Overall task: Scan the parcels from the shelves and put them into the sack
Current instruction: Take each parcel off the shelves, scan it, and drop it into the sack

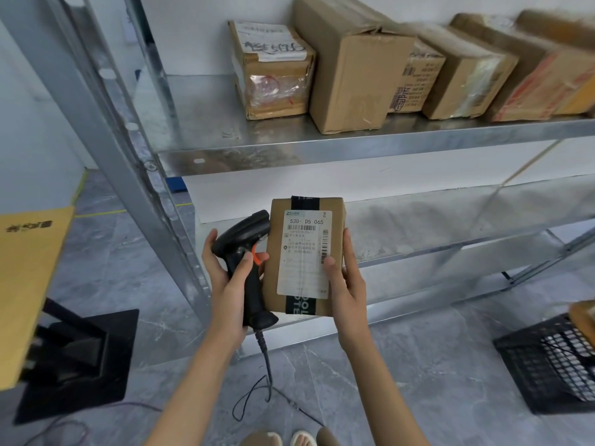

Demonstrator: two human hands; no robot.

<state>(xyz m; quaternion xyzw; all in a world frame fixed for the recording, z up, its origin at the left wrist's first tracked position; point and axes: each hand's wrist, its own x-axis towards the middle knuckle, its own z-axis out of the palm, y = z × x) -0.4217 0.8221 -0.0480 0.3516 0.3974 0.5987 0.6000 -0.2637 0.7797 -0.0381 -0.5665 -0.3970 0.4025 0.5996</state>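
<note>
Galvanised shelving (322,149) fills the background, cardboard parcels (351,66) lined along upper right. Centre frame, right hand (346,281) clasps a labelled parcel (306,255) face-up, barcode exposed, while left hand (225,278) grips the barcode scanner (246,252) alongside it, likely scanning.

Galvanised steel shelving (289,152) stands against a white wall (199,33) on a grey marble-pattern tiled floor (418,365), with yellow tape lines (96,214) at left and a black mesh crate (547,365) at right.
</note>
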